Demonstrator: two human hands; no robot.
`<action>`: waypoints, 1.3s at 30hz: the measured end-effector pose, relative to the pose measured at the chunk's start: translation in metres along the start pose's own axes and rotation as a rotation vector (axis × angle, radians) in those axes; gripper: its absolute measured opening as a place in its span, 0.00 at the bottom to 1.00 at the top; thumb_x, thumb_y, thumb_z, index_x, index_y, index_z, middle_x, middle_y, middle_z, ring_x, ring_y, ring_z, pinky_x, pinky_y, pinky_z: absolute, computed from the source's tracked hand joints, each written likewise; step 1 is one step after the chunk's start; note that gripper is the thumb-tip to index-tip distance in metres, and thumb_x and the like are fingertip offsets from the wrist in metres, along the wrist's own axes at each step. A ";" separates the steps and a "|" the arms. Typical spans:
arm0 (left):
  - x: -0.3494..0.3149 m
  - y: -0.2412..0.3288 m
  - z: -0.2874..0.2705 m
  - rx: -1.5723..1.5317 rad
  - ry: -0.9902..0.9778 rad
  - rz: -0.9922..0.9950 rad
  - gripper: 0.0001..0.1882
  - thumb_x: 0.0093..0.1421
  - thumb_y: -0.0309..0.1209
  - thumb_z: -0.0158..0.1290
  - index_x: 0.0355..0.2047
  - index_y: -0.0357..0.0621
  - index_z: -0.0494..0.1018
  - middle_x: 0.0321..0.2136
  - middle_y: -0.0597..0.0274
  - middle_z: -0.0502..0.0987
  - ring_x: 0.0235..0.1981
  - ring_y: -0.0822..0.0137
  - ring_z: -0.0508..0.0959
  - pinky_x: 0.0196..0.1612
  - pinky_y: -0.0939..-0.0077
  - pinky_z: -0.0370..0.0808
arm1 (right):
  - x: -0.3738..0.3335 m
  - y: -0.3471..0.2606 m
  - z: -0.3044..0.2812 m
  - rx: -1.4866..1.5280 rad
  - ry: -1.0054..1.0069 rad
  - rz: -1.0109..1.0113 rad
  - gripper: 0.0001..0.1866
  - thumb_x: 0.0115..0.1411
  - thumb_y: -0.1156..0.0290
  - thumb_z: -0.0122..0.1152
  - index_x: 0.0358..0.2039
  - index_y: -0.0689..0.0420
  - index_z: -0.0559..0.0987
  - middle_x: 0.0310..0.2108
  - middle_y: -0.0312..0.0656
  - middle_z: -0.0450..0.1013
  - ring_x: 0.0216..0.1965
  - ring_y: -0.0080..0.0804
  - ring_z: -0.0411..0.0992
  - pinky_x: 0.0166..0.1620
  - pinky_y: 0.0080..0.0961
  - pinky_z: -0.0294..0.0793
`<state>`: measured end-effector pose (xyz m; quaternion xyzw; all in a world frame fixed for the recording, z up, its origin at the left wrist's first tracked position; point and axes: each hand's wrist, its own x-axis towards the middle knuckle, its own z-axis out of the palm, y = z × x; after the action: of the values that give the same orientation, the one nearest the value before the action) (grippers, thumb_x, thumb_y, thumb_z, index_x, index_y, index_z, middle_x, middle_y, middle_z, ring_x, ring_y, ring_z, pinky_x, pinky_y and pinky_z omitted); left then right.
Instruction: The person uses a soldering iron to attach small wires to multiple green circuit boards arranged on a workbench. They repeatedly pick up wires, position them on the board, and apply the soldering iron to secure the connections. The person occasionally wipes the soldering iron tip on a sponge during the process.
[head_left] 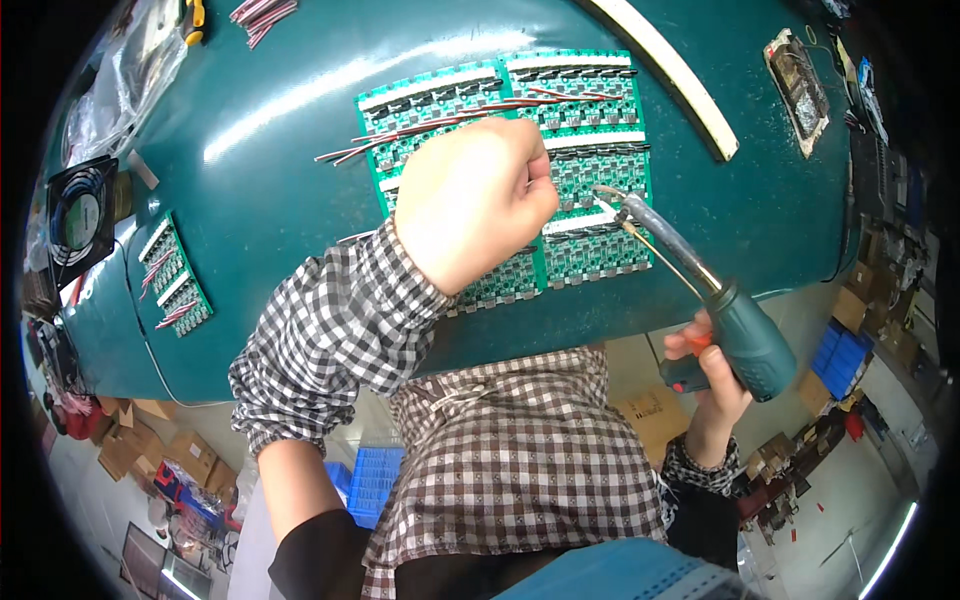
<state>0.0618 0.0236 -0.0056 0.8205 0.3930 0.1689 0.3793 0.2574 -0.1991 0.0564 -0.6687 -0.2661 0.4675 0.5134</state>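
My right hand (715, 375) grips a green-bodied soldering gun (752, 340), with fingers around its handle near a red trigger. Its metal barrel slants up to the left, and the tip with a thin feed tube is over the right half of the green circuit boards (598, 262). Above the middle of these boards my left hand (480, 200) is closed, thumb against curled fingers; what it pinches, if anything, is hidden. Red and black wires (440, 122) lie across the boards just beyond my left hand. White strips and dark parts run in rows on the boards.
A smaller circuit board (176, 275) with short wires lies at the left, near a black fan (82, 218) and its cable. A curved white bar (670, 70) lies beyond the boards. Far left are a wire bundle (263, 18) and plastic bags (125, 85); a worn block (796, 88) lies far right.
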 end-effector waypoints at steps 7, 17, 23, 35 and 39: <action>0.001 0.001 0.004 0.002 0.018 0.012 0.02 0.47 0.26 0.56 0.22 0.43 0.73 0.15 0.63 0.68 0.17 0.65 0.71 0.23 0.71 0.68 | 0.000 -0.001 0.008 -0.053 -0.005 0.072 0.21 0.55 0.78 0.62 0.50 0.69 0.73 0.39 0.50 0.76 0.39 0.43 0.78 0.43 0.36 0.81; 0.001 0.002 0.002 -0.009 0.020 0.012 0.03 0.46 0.25 0.56 0.22 0.44 0.72 0.15 0.64 0.67 0.17 0.66 0.70 0.22 0.72 0.68 | 0.003 -0.004 0.013 -0.090 0.012 0.120 0.21 0.56 0.77 0.62 0.49 0.68 0.73 0.38 0.50 0.76 0.39 0.43 0.78 0.45 0.38 0.80; 0.001 0.003 0.004 -0.018 0.035 0.009 0.03 0.46 0.25 0.56 0.22 0.44 0.72 0.15 0.65 0.67 0.17 0.66 0.70 0.22 0.72 0.67 | 0.004 -0.003 0.012 -0.069 -0.030 0.107 0.19 0.55 0.80 0.63 0.48 0.67 0.74 0.39 0.49 0.76 0.41 0.41 0.78 0.46 0.36 0.80; 0.003 0.005 0.003 0.010 0.021 0.006 0.03 0.46 0.24 0.56 0.22 0.43 0.72 0.15 0.64 0.66 0.17 0.67 0.69 0.22 0.72 0.67 | 0.007 -0.003 0.016 -0.142 0.012 0.077 0.21 0.55 0.73 0.63 0.48 0.70 0.73 0.37 0.50 0.76 0.36 0.43 0.78 0.41 0.37 0.81; 0.004 0.005 0.005 -0.001 0.025 0.014 0.03 0.46 0.24 0.56 0.22 0.43 0.72 0.15 0.64 0.66 0.16 0.67 0.69 0.22 0.73 0.67 | 0.006 -0.005 0.020 -0.183 0.067 0.095 0.22 0.56 0.68 0.64 0.46 0.71 0.74 0.36 0.51 0.75 0.34 0.43 0.79 0.39 0.36 0.81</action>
<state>0.0691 0.0222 -0.0054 0.8208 0.3920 0.1820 0.3735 0.2427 -0.1834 0.0579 -0.7399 -0.2582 0.4423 0.4361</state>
